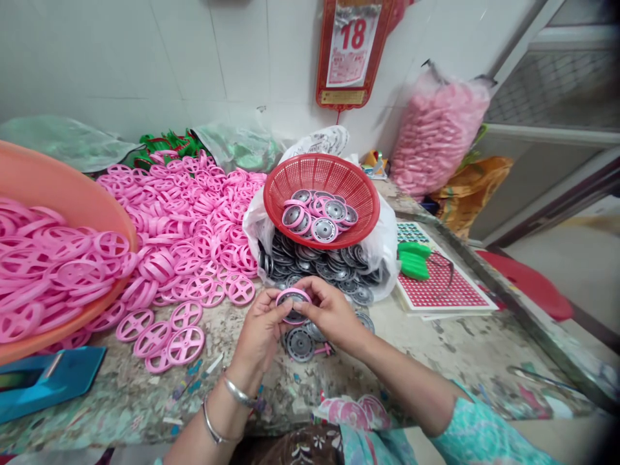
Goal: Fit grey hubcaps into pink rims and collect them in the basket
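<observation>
Both my hands meet over the worktable's front edge, pinching one pink wheel [292, 302] with a grey hub insert between them. My left hand [261, 332] grips its left rim, and my right hand [330, 311] closes on the right rim. Just beneath them lie a few loose grey hubs [300, 343]. Behind my hands a white plastic bag [317, 263] holds several grey hubs. On it rests a red mesh basket [300, 177] with several assembled pink-and-grey wheels [317, 216].
A big heap of pink wheels [188, 213] covers the table's left. An orange basin [43, 187] at far left holds more. A blue tray [46, 381] lies front left. Green parts [413, 259] sit on a dotted sheet [443, 287] at right. A bag of pink pieces [436, 132] leans on the wall.
</observation>
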The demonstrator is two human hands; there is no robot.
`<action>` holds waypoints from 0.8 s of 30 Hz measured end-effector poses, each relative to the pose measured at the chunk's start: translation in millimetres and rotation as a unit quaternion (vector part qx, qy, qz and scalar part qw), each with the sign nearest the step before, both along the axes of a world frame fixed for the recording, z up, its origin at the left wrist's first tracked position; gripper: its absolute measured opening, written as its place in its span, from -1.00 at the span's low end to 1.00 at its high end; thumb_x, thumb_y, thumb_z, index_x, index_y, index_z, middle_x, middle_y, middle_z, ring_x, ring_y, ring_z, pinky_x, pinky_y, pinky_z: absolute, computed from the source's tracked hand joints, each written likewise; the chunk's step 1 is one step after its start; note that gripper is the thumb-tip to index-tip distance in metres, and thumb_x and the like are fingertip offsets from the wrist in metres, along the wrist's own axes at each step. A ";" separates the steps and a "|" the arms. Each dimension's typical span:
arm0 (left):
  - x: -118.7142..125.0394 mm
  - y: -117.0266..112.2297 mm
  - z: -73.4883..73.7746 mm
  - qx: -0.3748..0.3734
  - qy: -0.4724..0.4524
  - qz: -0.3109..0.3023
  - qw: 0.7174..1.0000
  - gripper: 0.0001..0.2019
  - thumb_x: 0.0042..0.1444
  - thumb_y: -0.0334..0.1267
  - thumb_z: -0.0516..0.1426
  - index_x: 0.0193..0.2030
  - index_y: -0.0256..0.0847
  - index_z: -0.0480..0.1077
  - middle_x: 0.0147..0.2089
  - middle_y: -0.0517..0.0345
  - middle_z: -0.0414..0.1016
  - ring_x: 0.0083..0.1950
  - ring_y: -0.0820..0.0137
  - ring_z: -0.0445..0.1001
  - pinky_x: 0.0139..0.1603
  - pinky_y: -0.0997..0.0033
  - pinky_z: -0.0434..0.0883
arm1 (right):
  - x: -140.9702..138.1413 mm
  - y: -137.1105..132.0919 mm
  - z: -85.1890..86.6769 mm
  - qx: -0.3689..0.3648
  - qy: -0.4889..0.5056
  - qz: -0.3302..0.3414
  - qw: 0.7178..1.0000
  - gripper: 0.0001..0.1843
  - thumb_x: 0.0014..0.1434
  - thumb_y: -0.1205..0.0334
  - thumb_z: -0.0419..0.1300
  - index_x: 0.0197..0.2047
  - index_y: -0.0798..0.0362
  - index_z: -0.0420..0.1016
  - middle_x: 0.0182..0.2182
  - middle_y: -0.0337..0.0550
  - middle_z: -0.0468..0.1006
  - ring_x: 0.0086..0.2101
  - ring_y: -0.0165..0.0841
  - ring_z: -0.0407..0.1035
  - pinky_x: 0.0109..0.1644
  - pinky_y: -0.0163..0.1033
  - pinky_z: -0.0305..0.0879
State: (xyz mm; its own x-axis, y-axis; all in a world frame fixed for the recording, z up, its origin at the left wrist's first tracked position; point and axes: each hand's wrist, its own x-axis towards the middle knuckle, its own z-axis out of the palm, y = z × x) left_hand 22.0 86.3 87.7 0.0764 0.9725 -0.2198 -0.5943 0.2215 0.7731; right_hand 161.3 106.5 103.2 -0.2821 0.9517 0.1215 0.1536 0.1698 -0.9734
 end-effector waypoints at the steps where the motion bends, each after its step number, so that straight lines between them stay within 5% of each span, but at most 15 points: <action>1: 0.9 -0.2 -0.3 0.001 0.001 0.007 1.000 -0.73 -0.19 -0.32 0.35 -0.36 -0.22 0.36 -0.39 0.27 0.50 -0.40 0.47 0.48 -0.36 0.46 0.46 | -0.4 -1.0 -2.7 0.002 -0.004 -0.005 1.000 -0.82 0.02 0.30 0.18 -0.23 0.05 0.40 -0.40 -0.29 0.43 -0.38 -0.42 0.29 -0.28 -0.32 0.24; 6: -1.9 2.9 -2.4 -0.002 0.073 0.004 0.997 -0.70 -0.16 -0.21 0.33 -0.30 -0.22 0.38 -0.39 0.23 0.50 -0.41 0.45 0.48 -0.37 0.44 0.45 | 6.1 13.9 -3.2 0.009 -0.074 0.011 0.997 -0.83 0.03 0.25 0.21 -0.25 0.05 0.44 -0.48 -0.31 0.41 -0.44 -0.45 0.26 -0.37 -0.35 0.21; 9: -14.7 10.8 -9.9 0.003 0.176 -0.016 0.984 -0.59 -0.13 -0.14 0.30 -0.12 -0.22 0.39 -0.34 0.16 0.52 -0.35 0.40 0.50 -0.30 0.39 0.44 | 16.9 40.1 21.1 0.015 -0.031 -0.024 0.999 -0.77 0.05 0.16 0.22 -0.22 0.06 0.43 -0.47 -0.27 0.42 -0.51 -0.46 0.26 -0.42 -0.33 0.24; 11: -29.3 16.7 -18.6 0.035 0.285 0.024 0.958 -0.59 -0.08 -0.14 0.25 -0.06 -0.20 0.38 -0.28 0.12 0.50 -0.28 0.36 0.48 -0.27 0.37 0.43 | 24.7 55.6 41.8 0.028 0.067 -0.079 0.994 -0.62 0.07 0.11 0.20 -0.04 0.02 0.35 -0.36 -0.23 0.44 -0.49 -0.46 0.31 -0.40 -0.28 0.32; 13: -47.2 22.0 -28.5 0.082 0.430 0.098 0.894 -0.66 0.02 -0.17 0.16 -0.05 -0.18 0.41 -0.21 0.08 0.47 -0.21 0.33 0.46 -0.17 0.30 0.41 | 30.5 62.8 55.3 0.080 0.118 -0.131 0.981 -0.48 0.09 0.10 0.19 0.12 -0.07 0.23 -0.16 -0.16 0.42 -0.39 -0.43 0.37 -0.28 -0.21 0.38; 15: -64.6 26.6 -37.3 0.106 0.600 0.149 0.779 -0.67 0.08 -0.20 0.10 -0.01 -0.16 0.42 -0.10 0.01 0.40 -0.13 0.26 0.42 -0.03 0.18 0.37 | 33.3 60.0 54.2 0.141 0.077 -0.163 0.974 -0.44 0.12 0.10 0.18 0.18 -0.12 0.19 -0.04 -0.12 0.37 -0.32 -0.41 0.37 -0.18 -0.16 0.38; 17: -77.7 31.4 -43.8 0.098 0.713 0.164 0.675 -0.61 0.09 -0.21 0.08 0.08 -0.19 0.38 -0.03 -0.07 0.33 -0.02 0.16 0.37 0.06 0.09 0.30 | 32.8 49.8 37.6 0.179 -0.044 -0.131 0.974 -0.56 0.16 0.11 0.14 0.12 -0.06 0.30 -0.09 -0.10 0.42 -0.33 -0.40 0.36 -0.17 -0.16 0.36; 19: -84.6 37.1 -47.8 0.074 0.763 0.145 0.625 -0.51 0.07 -0.20 0.09 0.17 -0.24 0.30 -0.02 -0.12 0.29 0.05 0.08 0.32 0.09 0.05 0.27 | 29.1 36.3 12.2 0.188 -0.202 -0.039 0.961 -0.70 0.21 0.14 0.09 -0.02 0.03 0.44 -0.20 -0.08 0.48 -0.30 -0.35 0.38 -0.15 -0.17 0.33; 21: -85.9 43.2 -49.5 0.049 0.761 0.118 0.636 -0.48 0.04 -0.20 0.11 0.17 -0.27 0.28 -0.05 -0.13 0.31 0.06 0.04 0.31 0.09 0.02 0.25 | 22.6 22.8 -12.3 0.173 -0.350 0.030 0.920 -0.68 0.22 0.14 0.07 -0.02 0.07 0.46 -0.17 -0.02 0.48 -0.21 -0.27 0.39 -0.11 -0.16 0.32; 24: -83.3 50.1 -49.2 0.032 0.715 0.111 0.689 -0.55 -0.05 -0.25 0.15 0.05 -0.26 0.36 -0.08 -0.10 0.35 0.08 0.02 0.30 0.12 0.01 0.20 | 10.0 7.2 -33.8 0.158 -0.508 0.061 0.844 -0.56 0.17 0.07 0.14 0.05 0.11 0.41 -0.11 0.08 0.47 -0.14 -0.13 0.38 -0.11 -0.12 0.31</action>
State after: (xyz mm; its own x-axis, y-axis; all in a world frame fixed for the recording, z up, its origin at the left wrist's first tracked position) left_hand -61.3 136.4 38.6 -0.3265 0.9364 0.1288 0.7724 0.1858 0.6073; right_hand 171.3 113.7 69.4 -0.4867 0.8736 -0.0001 0.8453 0.4709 -0.2523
